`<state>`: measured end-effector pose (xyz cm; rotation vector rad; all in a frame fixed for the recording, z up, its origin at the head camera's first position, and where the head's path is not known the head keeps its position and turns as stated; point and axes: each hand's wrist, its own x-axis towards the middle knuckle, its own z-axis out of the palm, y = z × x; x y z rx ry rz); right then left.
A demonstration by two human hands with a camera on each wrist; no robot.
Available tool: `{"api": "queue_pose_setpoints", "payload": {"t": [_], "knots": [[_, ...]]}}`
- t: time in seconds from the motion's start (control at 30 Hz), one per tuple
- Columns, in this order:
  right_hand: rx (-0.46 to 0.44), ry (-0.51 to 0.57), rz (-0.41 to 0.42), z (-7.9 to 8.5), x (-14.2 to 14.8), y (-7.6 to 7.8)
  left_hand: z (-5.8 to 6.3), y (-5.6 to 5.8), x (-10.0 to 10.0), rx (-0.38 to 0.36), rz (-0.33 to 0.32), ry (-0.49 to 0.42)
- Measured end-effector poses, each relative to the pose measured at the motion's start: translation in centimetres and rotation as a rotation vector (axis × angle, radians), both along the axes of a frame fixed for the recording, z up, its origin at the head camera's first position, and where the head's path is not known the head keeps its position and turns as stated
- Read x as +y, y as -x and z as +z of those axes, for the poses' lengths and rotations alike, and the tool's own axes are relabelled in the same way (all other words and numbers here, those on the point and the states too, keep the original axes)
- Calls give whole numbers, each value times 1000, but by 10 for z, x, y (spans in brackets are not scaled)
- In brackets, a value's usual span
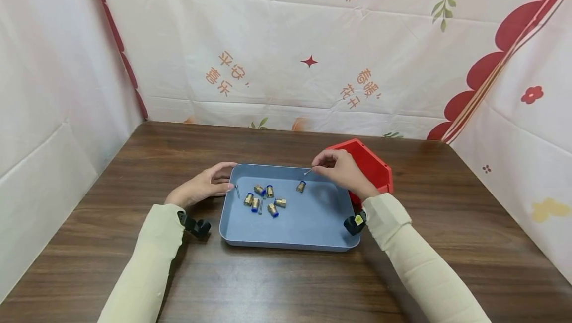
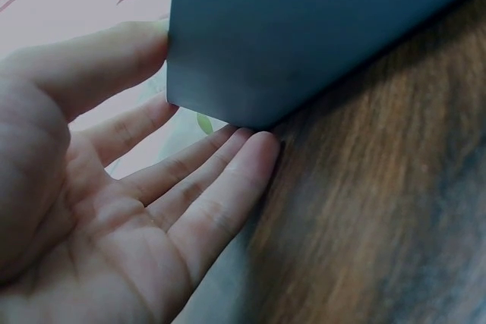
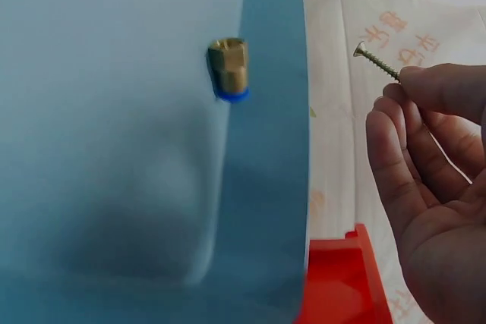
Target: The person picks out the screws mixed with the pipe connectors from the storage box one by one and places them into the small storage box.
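My right hand (image 1: 341, 168) pinches a small screw (image 3: 376, 61) between thumb and fingers, above the back right of a blue-grey tray (image 1: 308, 224). The screw's head points away from the fingertips. At the tray's left side my left hand (image 1: 207, 184) holds the rim, its thumb over the edge and other fingers against the outside wall (image 2: 250, 51). Several brass push-in fittings with blue collars lie loosely grouped in the tray's left half. One brass fitting (image 1: 301, 186) lies apart near the back wall. Another screw (image 1: 238, 191) lies by the left wall, and one (image 1: 260, 207) among the fittings.
A red bin (image 1: 373, 166) stands behind the tray's right end, partly hidden by the right hand and forearm. Everything rests on a brown wood-grain table (image 1: 277, 283). A printed white cloth (image 1: 277, 65) hangs along the back and sides.
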<state>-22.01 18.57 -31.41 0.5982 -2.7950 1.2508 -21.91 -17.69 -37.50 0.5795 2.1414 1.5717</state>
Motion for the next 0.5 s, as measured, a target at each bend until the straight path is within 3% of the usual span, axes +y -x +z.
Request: {"api": "queue_pose_setpoints", "payload": {"t": [0.5], "knots": [[-3,3,-96,13,31,2,1,0,-1,-13,-9,-20]]}}
